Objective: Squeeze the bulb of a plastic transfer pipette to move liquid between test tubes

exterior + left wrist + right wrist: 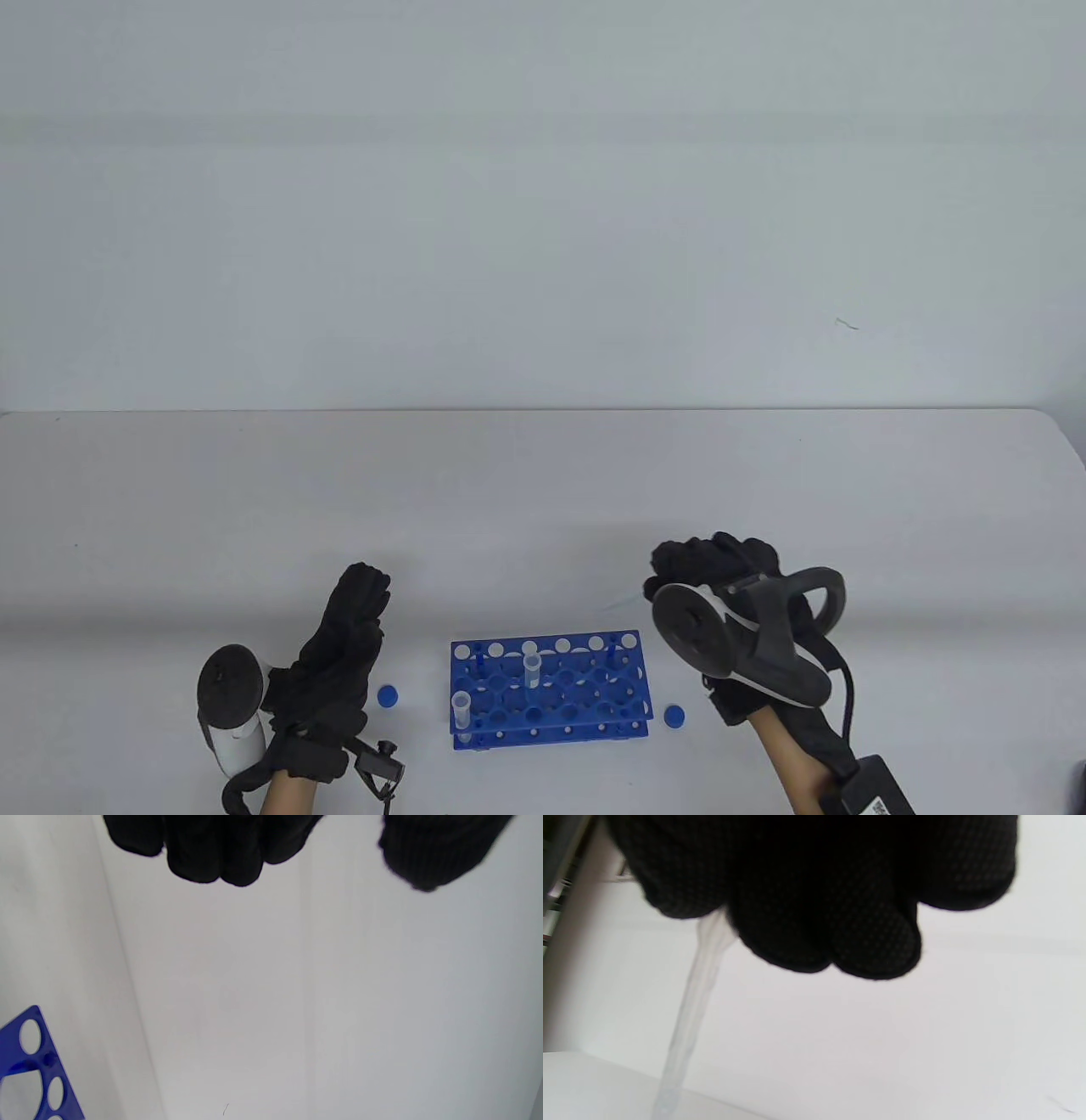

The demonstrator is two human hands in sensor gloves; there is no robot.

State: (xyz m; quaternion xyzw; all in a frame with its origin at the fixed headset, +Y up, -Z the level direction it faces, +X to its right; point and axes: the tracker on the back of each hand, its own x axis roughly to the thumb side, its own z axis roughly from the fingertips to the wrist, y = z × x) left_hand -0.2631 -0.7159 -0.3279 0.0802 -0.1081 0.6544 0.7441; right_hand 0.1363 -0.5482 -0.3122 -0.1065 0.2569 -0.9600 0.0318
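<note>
A blue test tube rack (550,686) stands near the table's front edge, and its corner (29,1065) shows in the left wrist view. Two clear uncapped tubes stand in it, one in the middle (532,666), one at the front left (461,710). My right hand (704,569), right of the rack and behind it, curls its fingers (831,912) round a clear plastic pipette (689,1014) whose stem points down and to the left; its faint tip (618,604) shows left of the hand. My left hand (361,598) hovers left of the rack, fingers (212,849) relaxed, holding nothing.
Two blue tube caps lie on the table, one (389,696) left of the rack, one (674,715) right of it. The white table (543,492) stretches back to a pale wall. A black cable unit (874,785) hangs at my right wrist.
</note>
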